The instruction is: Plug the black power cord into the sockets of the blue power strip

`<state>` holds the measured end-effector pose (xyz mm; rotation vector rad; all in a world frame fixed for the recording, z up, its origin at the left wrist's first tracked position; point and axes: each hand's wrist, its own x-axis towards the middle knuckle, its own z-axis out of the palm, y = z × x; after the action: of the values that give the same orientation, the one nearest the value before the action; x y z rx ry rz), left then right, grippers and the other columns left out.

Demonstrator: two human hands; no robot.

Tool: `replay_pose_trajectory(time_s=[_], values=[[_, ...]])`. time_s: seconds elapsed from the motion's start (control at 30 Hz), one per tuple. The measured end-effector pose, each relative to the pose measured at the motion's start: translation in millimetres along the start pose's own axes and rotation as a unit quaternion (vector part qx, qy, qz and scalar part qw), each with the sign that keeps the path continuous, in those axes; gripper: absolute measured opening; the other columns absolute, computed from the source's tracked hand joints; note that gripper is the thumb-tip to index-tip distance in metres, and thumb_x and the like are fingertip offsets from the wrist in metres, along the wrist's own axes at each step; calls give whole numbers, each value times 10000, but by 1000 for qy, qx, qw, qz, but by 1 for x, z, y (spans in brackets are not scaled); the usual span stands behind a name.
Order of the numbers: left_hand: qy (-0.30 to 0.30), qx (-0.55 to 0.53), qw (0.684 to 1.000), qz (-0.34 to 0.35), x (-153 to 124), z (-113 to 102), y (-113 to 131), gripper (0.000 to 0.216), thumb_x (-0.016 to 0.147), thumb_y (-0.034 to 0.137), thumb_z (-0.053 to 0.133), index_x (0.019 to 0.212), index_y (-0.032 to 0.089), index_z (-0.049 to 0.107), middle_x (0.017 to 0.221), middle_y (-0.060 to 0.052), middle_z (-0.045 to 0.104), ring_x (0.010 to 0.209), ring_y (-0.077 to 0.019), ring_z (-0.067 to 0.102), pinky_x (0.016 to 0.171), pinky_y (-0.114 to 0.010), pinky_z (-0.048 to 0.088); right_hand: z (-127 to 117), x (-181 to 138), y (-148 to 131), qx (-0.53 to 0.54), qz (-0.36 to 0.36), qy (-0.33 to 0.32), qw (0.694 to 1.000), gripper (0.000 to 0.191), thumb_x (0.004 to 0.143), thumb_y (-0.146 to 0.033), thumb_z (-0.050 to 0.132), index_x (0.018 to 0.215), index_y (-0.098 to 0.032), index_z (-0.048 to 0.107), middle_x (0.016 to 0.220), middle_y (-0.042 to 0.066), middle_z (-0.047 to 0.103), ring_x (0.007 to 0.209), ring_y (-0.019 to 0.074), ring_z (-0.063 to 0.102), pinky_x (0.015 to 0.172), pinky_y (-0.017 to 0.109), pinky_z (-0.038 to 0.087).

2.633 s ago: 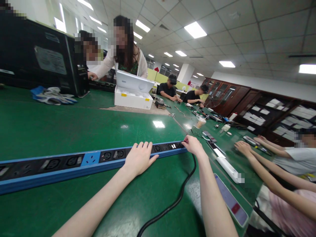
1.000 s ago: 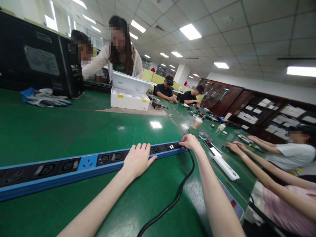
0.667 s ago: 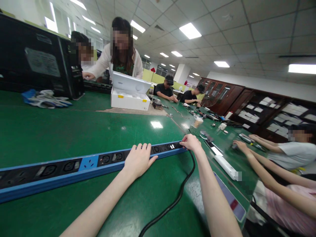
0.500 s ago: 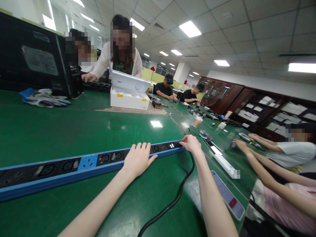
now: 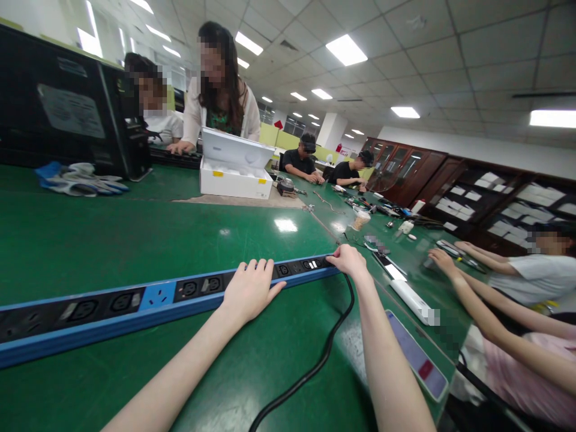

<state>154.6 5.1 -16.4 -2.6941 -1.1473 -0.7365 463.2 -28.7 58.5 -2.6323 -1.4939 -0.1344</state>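
Note:
A long power strip (image 5: 161,294) with a blue casing and black sockets lies across the green table, running from the left edge to the middle. My left hand (image 5: 248,289) rests over it right of the blue socket, fingers curled across the top and thumb along the near side. At the strip's far right end, the fingers of my right hand (image 5: 347,261) are pinched together; what lies between their tips is hidden. A black cable (image 5: 327,351) comes out beneath my right hand and curves over the table toward me.
A phone (image 5: 416,357) and a white elongated device (image 5: 411,300) lie right of my right forearm. Farther off are an open white box (image 5: 236,180), gloves (image 5: 83,179) and a black computer case (image 5: 67,114). Co-workers sit at the right and far side; one stands behind the box.
My hands and the power strip stay nearly in place. The standing person behind the box has turned the head to the left, and the arm has drawn in.

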Motion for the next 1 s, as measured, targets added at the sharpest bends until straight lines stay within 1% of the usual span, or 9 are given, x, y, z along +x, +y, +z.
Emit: replay_pose_trajectory(time_s=[0.1, 0.37, 0.47, 0.53, 0.57, 0.67, 0.77, 0.87, 1.0], values=[[1, 2, 1000, 4, 0, 0, 0, 658, 1002, 615, 323, 1396, 130, 527, 1229, -192, 652, 1139, -330, 578, 980, -452, 380, -2, 1, -2, -24, -15, 1, 1000, 310, 830, -519, 628, 862, -236, 753, 974, 103, 748, 940, 279, 707, 754, 332, 496], [-4, 13, 1000, 8, 1, 0, -1, 657, 995, 625, 333, 1382, 135, 538, 1215, -194, 657, 1134, -340, 579, 967, -459, 386, -2, 0, -6, -52, -44, -8, 998, 286, 892, -445, 598, 898, -185, 717, 1018, 135, 740, 1013, 276, 698, 830, 312, 490], [-4, 18, 1000, 11, 1, 1, -1, 651, 999, 622, 327, 1383, 139, 534, 1212, -189, 657, 1124, -334, 582, 961, -454, 391, -1, 1, -7, -38, -30, 20, 999, 293, 938, -417, 570, 976, -144, 670, 1036, 178, 730, 1025, 280, 697, 862, 317, 491], [-5, 19, 1000, 11, 1, 1, -1, 649, 1001, 619, 324, 1385, 139, 530, 1208, -188, 658, 1122, -332, 584, 959, -451, 393, 0, 3, -5, -5, 1, 43, 999, 327, 972, -418, 539, 1058, -116, 626, 1013, 199, 729, 992, 266, 707, 861, 309, 496], [-6, 18, 1000, 10, 1, 1, -1, 648, 1001, 618, 324, 1386, 139, 530, 1204, -188, 659, 1123, -333, 585, 959, -451, 393, 1, 4, -2, 19, 11, 46, 999, 338, 980, -427, 534, 1080, -113, 609, 982, 192, 734, 960, 253, 715, 851, 299, 500], [-12, 14, 1000, 9, 2, 1, 0, 647, 1001, 616, 323, 1383, 139, 536, 1199, -188, 662, 1121, -336, 588, 957, -453, 394, 1, 8, 12, 110, 11, -2, 994, 309, 971, -444, 556, 1046, -148, 605, 871, 118, 754, 811, 202, 732, 766, 258, 518], [-16, 13, 1000, 7, 2, 0, 1, 657, 1003, 613, 310, 1400, 136, 525, 1223, -193, 659, 1129, -339, 585, 962, -463, 396, -2, 11, 32, 220, 40, -37, 974, 286, 971, -443, 548, 1008, -164, 604, 837, 84, 763, 647, 163, 715, 637, 235, 524], [-17, 12, 1000, 5, 2, 1, 0, 667, 1001, 610, 318, 1431, 134, 503, 1264, -198, 648, 1165, -339, 573, 989, -469, 390, -7, 11, 52, 296, 70, -26, 952, 287, 957, -446, 578, 998, -163, 598, 820, 85, 767, 576, 150, 694, 567, 229, 521], [-20, -2, 1000, 14, 9, 5, 8, 669, 993, 599, 355, 1456, 133, 481, 1322, -195, 624, 1210, -332, 556, 1013, -460, 386, -14, 9, 67, 320, 73, 9, 944, 283, 935, -438, 619, 987, -160, 601, 800, 85, 764, 570, 141, 675, 541, 220, 515]])
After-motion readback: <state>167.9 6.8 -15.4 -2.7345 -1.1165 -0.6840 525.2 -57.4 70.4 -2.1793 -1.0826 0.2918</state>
